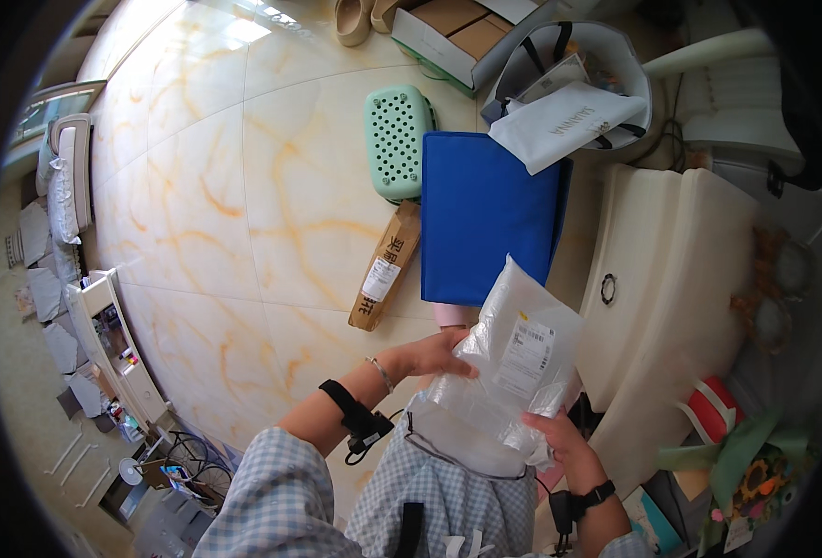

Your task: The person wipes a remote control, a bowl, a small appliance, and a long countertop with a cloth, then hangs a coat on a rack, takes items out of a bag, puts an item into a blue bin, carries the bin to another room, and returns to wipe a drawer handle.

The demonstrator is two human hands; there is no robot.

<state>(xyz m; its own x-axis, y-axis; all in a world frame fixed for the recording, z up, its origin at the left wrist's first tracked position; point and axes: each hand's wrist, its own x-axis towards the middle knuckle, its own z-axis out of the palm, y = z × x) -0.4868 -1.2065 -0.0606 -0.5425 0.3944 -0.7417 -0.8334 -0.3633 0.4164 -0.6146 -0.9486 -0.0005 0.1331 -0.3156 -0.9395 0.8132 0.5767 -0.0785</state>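
In front of my lap I hold a white plastic mailer package, its wrinkled film shining and a printed shipping label on its upper side. My left hand grips its left edge, with the thumb on top. At the lower right, my right hand pinches the film between thumb and fingers. The package's far end overlaps the near edge of a blue fabric box. Under its near end lies a whitish piece with a thin dark edge; what it is I cannot tell.
Left of the blue box are a narrow cardboard box and an upturned mint-green basket. A white pouch lies across a full tote bag. A cream cabinet stands at right, an artificial bouquet at lower right.
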